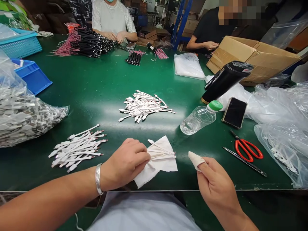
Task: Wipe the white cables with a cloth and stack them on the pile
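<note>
My left hand, with a silver bangle on the wrist, presses down on a white cloth folded around a few white flat cables. My right hand pinches a separate folded piece of white cloth between fingers and thumb, and it hangs just above the green table. Beside the left hand lies a pile of white cables with red-tipped ends. Farther ahead is a second white cable pile.
A clear plastic bottle, phone, red-handled scissors and black metal ruler lie right. A bulging plastic bag sits left. Co-workers sit opposite, beside black-and-pink wire bundles. A cardboard box stands right.
</note>
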Demonstrator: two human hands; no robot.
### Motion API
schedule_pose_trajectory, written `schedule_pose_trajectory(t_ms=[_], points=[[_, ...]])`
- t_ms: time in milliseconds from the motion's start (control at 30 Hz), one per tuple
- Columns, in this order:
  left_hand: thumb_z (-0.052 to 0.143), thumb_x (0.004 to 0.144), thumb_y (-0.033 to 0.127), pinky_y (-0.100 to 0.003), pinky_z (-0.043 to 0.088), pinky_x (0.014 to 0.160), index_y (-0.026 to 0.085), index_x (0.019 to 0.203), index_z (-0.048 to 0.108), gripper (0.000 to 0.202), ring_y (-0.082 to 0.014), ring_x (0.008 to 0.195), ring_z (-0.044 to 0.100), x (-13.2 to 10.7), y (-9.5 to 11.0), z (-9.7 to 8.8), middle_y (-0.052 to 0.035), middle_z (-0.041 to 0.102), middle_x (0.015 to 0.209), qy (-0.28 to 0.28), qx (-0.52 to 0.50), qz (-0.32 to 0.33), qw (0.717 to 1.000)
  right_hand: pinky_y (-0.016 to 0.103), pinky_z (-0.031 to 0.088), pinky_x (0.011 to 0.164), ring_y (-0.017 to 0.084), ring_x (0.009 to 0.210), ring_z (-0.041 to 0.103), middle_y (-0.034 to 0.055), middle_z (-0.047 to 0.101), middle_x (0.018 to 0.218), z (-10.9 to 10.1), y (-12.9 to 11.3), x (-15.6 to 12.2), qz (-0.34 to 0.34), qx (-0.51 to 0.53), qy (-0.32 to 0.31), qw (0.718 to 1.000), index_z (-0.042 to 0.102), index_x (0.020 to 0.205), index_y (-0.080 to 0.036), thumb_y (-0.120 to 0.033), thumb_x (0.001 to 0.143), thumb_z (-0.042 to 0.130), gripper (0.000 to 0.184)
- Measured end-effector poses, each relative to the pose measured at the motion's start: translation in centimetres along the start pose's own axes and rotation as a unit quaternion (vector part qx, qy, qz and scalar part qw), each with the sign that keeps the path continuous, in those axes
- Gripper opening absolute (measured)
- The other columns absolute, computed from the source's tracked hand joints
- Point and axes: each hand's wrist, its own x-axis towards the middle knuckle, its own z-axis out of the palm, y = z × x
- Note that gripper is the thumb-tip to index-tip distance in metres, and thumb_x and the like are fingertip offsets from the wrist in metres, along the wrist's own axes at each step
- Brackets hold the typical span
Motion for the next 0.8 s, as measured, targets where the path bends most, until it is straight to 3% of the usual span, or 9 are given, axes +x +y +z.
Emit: schedule_pose_trajectory(t_ms=[100, 233, 333, 433, 600, 700, 800], points=[[0.044, 0.088, 0.016, -0.031, 0.033, 0.071, 0.017, 0.083, 0.063, 0.019, -0.0135, 0.072, 0.050, 0.0, -0.3, 0.3, -0.0030, 0.061, 0.079, -0.010, -0.010, -0.026, 1.000, 0.025, 0.039, 0.059, 0.014, 0.070, 0.049, 0.0044, 0.055, 0.081, 0.6, -1.0, 0.7, -0.007, -0.015, -0.034, 0.999, 0.061, 0.098, -0.018, -0.011, 0.087, 0.038, 0.026], [0.048, 0.088, 0.021, -0.031, 0.034, 0.070, 0.018, 0.083, 0.064, 0.017, -0.0147, 0.074, 0.051, 0.2, -0.4, 1.1, -0.0031, 0.060, 0.081, -0.049, -0.010, -0.051, 0.997, 0.025, 0.035, 0.057, 0.015, 0.067, 0.046, 0.0046, 0.053, 0.072, 2.9, -3.6, 1.8, -0.081, -0.047, -0.088, 0.992, 0.063, 0.087, -0.017, -0.007, 0.085, 0.035, 0.030], [0.047, 0.088, 0.023, -0.030, 0.034, 0.069, 0.018, 0.080, 0.064, 0.019, -0.0145, 0.074, 0.050, 0.3, -0.4, 1.4, -0.0030, 0.060, 0.079, -0.060, -0.003, -0.054, 0.997, 0.027, 0.030, 0.056, 0.016, 0.062, 0.041, 0.0048, 0.051, 0.068, 4.5, -4.8, 2.3, -0.147, -0.057, -0.089, 0.983, 0.062, 0.077, -0.019, -0.004, 0.081, 0.034, 0.032], [0.048, 0.088, 0.021, -0.030, 0.033, 0.069, 0.017, 0.075, 0.062, 0.020, -0.0139, 0.073, 0.050, 0.3, -0.5, 1.4, -0.0026, 0.060, 0.079, -0.057, 0.023, -0.039, 0.997, 0.028, 0.027, 0.055, 0.016, 0.060, 0.037, 0.0049, 0.049, 0.066, 4.8, -4.1, 2.1, -0.172, -0.102, -0.074, 0.977, 0.059, 0.068, -0.019, -0.003, 0.080, 0.036, 0.030], [0.048, 0.085, 0.015, -0.031, 0.032, 0.065, 0.016, 0.069, 0.057, 0.018, -0.0146, 0.067, 0.048, 0.0, -0.3, 1.9, -0.0026, 0.059, 0.073, -0.049, 0.129, 0.003, 0.990, 0.028, 0.029, 0.056, 0.016, 0.062, 0.041, 0.0049, 0.052, 0.068, 3.5, -2.2, 0.7, -0.141, -0.155, -0.057, 0.976, 0.062, 0.080, -0.017, -0.003, 0.083, 0.035, 0.031], [0.048, 0.082, 0.009, -0.032, 0.031, 0.061, 0.016, 0.072, 0.054, 0.014, -0.0162, 0.063, 0.048, 0.1, 0.1, 2.4, -0.0029, 0.057, 0.069, -0.054, 0.191, 0.027, 0.980, 0.028, 0.037, 0.064, 0.017, 0.074, 0.051, 0.0069, 0.062, 0.083, 3.2, -2.7, 0.2, -0.169, -0.092, -0.012, 0.981, 0.062, 0.094, -0.017, -0.004, 0.085, 0.037, 0.029], [0.049, 0.080, 0.007, -0.033, 0.032, 0.058, 0.016, 0.075, 0.054, 0.011, -0.0175, 0.062, 0.049, 0.2, 0.5, 2.4, -0.0027, 0.056, 0.068, -0.066, 0.213, 0.030, 0.974, 0.030, 0.042, 0.075, 0.019, 0.098, 0.055, 0.0070, 0.065, 0.103, 3.4, -3.4, 0.1, -0.218, -0.027, -0.013, 0.976, 0.062, 0.096, -0.017, -0.001, 0.083, 0.038, 0.032]])
